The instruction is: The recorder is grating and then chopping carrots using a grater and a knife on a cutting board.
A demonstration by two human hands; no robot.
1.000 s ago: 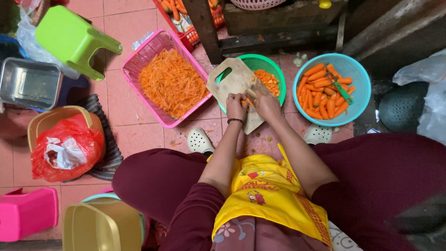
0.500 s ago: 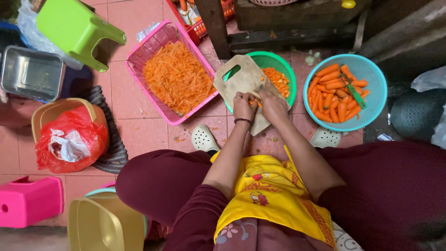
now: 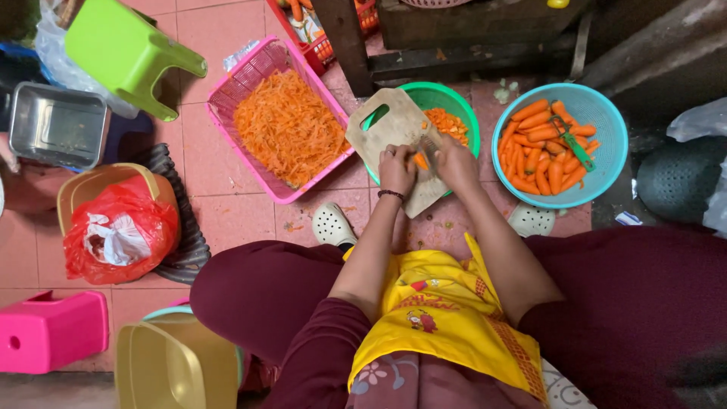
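My left hand grips an orange carrot piece on a wooden cutting board. That board lies tilted across a green bowl holding cut carrot. My right hand is closed around a knife whose blade meets the carrot. To the right stands a turquoise basket of peeled whole carrots with a green-handled peeler on top. To the left, a pink basket holds shredded carrot.
A green stool, a metal tray and a tan bucket with a red bag stand at left. A pink stool and another tan bucket sit nearer. A dark wooden frame runs along the far side.
The view has shifted a little. Both hands stay on the cutting board with the carrot piece, working it slightly lower on the board.
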